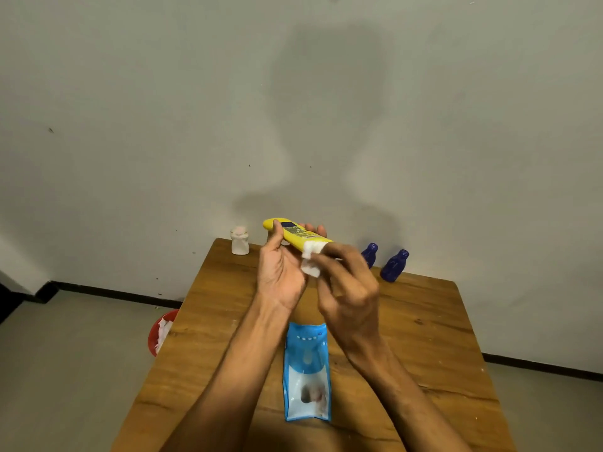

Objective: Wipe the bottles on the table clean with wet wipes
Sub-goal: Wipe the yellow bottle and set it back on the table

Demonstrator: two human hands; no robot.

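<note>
While the left hand (280, 272) grips a yellow bottle (293, 231) in the air above the far half of a wooden table (424, 321), the right hand (349, 285) pinches a white wet wipe (311, 259) against the bottle's right end. The bottle lies nearly level, tilted a little down to the right. The left thumb curls over its front and the fingertips show behind it. The right hand's fingers are curled around the folded wipe, part of which hangs below the bottle, between the two hands. The right hand is blurred.

A blue wet wipes packet (306, 370) lies flat on the table between the forearms, its long side running near to far. Bare wood lies on both sides of it, with the wider stretch on the right, out to the right edge.

A small white bottle (239, 241) stands upright at the far left corner, close to both edges. Two dark blue bottles stand near the far edge, right of the hands. One blue bottle (369, 254) is partly hidden behind the right hand, and the other blue bottle (394, 265) stands just beside it, farther right. Bare table runs from them to the far right corner.

The far edge lies close to a pale wall (130, 125). On the floor by the left edge sits a red bin (155, 331), partly hidden by the tabletop, with white crumpled wipes inside.
</note>
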